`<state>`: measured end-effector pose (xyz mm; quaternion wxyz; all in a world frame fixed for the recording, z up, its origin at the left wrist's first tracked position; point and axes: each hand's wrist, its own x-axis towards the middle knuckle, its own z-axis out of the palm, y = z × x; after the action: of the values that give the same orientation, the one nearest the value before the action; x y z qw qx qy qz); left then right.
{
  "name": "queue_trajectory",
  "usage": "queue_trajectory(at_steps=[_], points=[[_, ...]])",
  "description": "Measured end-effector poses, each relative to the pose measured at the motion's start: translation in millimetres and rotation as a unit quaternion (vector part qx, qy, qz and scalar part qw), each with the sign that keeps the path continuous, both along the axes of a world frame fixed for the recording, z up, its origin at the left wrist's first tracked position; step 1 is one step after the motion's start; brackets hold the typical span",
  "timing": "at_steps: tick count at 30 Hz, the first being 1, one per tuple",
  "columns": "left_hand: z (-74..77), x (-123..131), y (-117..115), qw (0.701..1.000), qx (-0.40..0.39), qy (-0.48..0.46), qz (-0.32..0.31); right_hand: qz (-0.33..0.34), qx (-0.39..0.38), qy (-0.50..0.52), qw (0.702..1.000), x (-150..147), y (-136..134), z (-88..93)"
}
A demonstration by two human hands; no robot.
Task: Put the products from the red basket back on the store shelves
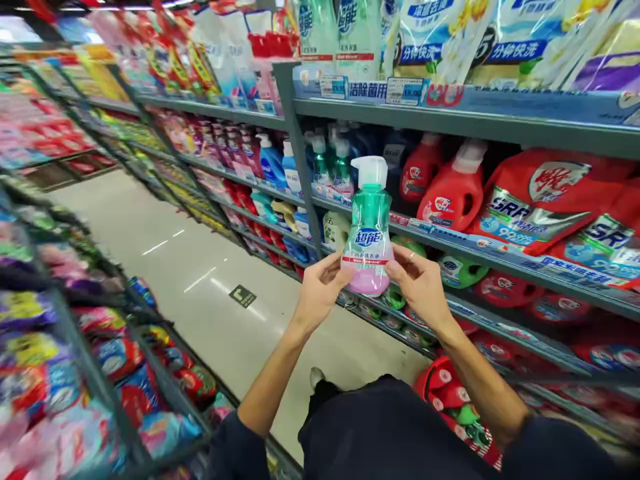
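Observation:
A green and pink bottle (369, 230) with a white pump top stands upright in the air in front of the shelf, its label facing me. My left hand (324, 287) grips its lower left side, with the thumb on the front. On the lower right side, my right hand (417, 280) holds it in the same way, fingers behind and thumb in front. Similar green bottles (341, 167) stand on the shelf just behind it. To the right on that shelf are red detergent jugs (455, 187) and a large red bag (545, 193).
Tall shelving with a grey edge (425, 119) runs along my right. Bins of colourful packets (117, 357) line the left. A pale aisle floor (200, 333) lies between them. Beside my right leg is a red container (440, 387) with patterned items.

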<state>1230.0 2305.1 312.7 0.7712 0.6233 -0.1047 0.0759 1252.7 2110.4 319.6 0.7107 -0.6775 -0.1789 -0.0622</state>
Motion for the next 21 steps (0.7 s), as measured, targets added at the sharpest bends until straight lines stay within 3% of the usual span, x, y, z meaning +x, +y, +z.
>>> queue_trajectory(at_steps=[3, 6, 11, 15, 18, 21], points=[[-5.8, 35.1, 33.0, 0.998, -0.017, 0.007, -0.066, -0.039, -0.035, 0.014, 0.999, 18.7, 24.2, 2.2], [-16.9, 70.2, 50.1, 0.992, -0.023, 0.024, -0.118, -0.081, -0.047, 0.013, 0.996, 43.5, 31.9, 6.1], [-33.9, 136.5, 56.9, 0.972, 0.027, 0.013, -0.233, -0.065, -0.085, 0.066, 0.992, 90.4, 24.8, 16.6], [-33.6, 194.8, 49.4, 0.963, 0.079, -0.015, -0.259, -0.065, -0.144, 0.063, 0.985, 134.5, 18.7, 23.9], [-25.5, 234.6, 41.9, 0.964, 0.128, -0.040, -0.231, -0.091, -0.168, 0.043, 0.981, 171.8, 14.9, 28.9], [-18.1, 270.6, 47.7, 0.977, 0.185, -0.056, -0.093, -0.099, -0.164, 0.002, 0.981, 209.2, 12.0, 31.1]])
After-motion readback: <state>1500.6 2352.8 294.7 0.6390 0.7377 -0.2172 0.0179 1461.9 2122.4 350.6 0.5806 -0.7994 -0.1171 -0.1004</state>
